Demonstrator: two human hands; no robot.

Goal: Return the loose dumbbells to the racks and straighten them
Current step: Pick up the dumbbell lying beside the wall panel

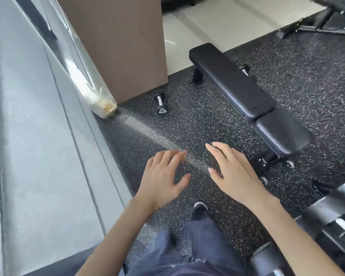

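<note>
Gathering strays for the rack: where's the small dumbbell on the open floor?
Head view, ahead and slightly left: the dumbbell lies by the foot of the brown column, left of the black bench.

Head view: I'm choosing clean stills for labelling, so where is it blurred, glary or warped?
In the head view, the left hand and right hand smear at the fingertips; the rack at lower right is blurred; a pale light streak crosses the rubber floor; the small dumbbell by the wooden panel is fairly sharp; wide-angle distortion bends the left wall.

Half-hidden dumbbell (245, 69) behind bench (233, 84).
</note>
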